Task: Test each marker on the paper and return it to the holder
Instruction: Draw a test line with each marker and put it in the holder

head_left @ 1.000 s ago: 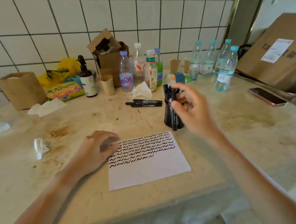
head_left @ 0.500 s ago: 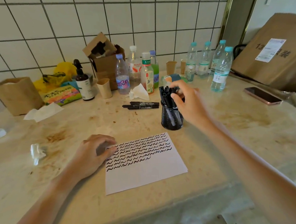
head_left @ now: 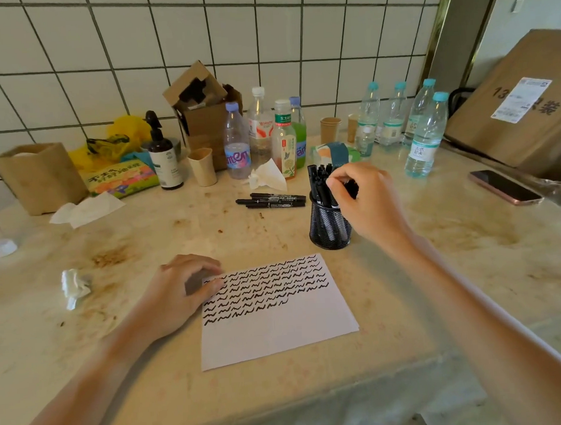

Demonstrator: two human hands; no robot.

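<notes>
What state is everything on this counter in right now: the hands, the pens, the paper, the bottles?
Right hand: fingers curled round a marker at the holder's top.
Left hand: resting on the paper's edge.
Paper: flat, upper half filled with squiggles.
Mesh holder: upright, full of markers.
Three loose markers: lying capped.
Water bottles: upright, capped.
Phone: screen dark.

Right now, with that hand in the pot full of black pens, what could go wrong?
The mesh holder is packed with markers, and the right hand is pinching among them, so a tug might tip it. The holder stands beside the paper, so spilled markers could smudge it. Three markers lie loose on the counter and might get skipped.
</notes>
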